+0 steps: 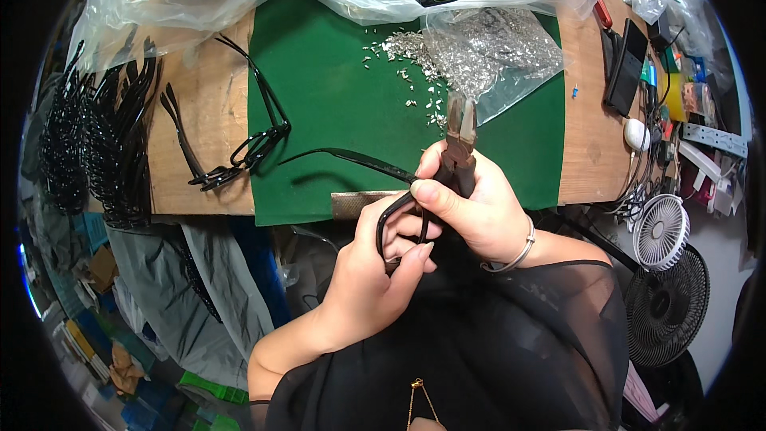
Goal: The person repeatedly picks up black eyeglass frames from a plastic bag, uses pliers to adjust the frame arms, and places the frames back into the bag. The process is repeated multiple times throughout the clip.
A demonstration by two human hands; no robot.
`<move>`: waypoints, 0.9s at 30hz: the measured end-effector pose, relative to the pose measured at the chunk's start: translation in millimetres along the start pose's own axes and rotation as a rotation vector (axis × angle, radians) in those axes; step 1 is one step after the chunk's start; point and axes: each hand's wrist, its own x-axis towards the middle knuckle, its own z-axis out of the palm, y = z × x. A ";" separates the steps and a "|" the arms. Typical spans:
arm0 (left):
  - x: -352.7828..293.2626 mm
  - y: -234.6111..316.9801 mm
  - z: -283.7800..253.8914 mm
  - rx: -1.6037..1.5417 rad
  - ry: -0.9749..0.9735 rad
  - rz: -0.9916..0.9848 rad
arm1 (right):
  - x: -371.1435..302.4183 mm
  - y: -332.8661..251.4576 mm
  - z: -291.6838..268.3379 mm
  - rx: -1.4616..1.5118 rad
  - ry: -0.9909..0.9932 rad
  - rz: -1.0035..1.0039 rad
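Your left hand curls round the rim of the black glasses frame, fingers closed on it. Your right hand pinches the temple arm near its front end, thumb and forefinger pressed together, with the pliers nose-up in the same grip; whether their nose is parted I cannot tell. The frame sits just in front of the tabletop's near edge, the arm's tip reaching over the green mat.

Brace the rim firmly but don't squeeze it, as thin plastic probably flexes. Steady the arm close to the joint, which your fingers partly hide, and mind that the pliers don't scrape the finish.

Toward the mat's far right corner lie loose metal bits and a clear bag of more; the pliers' nose points right at them, so a careless sweep could scatter them. Another frame straddles the mat's left edge, near the arm's tip. Black glasses parts heap up by the tabletop's left edge, and plastic sheeting drapes its far edge. A phone lies toward the right edge.
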 end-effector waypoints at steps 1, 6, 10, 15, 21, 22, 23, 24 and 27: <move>-0.5 2.5 -1.8 -0.041 -0.004 -0.015 | -0.8 1.2 0.3 -0.001 -0.012 -0.030; -5.5 10.9 -1.4 -0.011 -0.001 -0.020 | -4.6 -3.5 10.3 0.032 0.021 -0.013; -8.8 11.1 -4.0 -0.081 -0.001 -0.025 | -4.8 -6.8 9.6 0.052 -0.028 0.014; -18.4 29.4 -20.0 -0.299 -0.092 -0.156 | -10.3 -9.1 -11.4 -0.369 -0.151 -0.266; -28.1 34.3 -22.3 -0.189 -0.078 -0.163 | -8.9 -14.8 -24.5 -1.059 -0.442 -0.391; -29.1 33.3 -21.8 -0.124 -0.086 -0.164 | -6.4 -16.8 -24.2 -1.068 -0.475 -0.380; -30.2 32.4 -22.4 -0.060 -0.094 -0.163 | -4.6 -15.0 -24.3 -1.076 -0.465 -0.457; -30.9 31.7 -22.3 0.005 -0.103 -0.162 | -3.4 -13.3 -25.0 -1.084 -0.454 -0.534; -29.8 29.9 -18.7 0.263 -0.058 -0.040 | 2.1 -20.7 -26.1 -1.140 -0.569 -0.525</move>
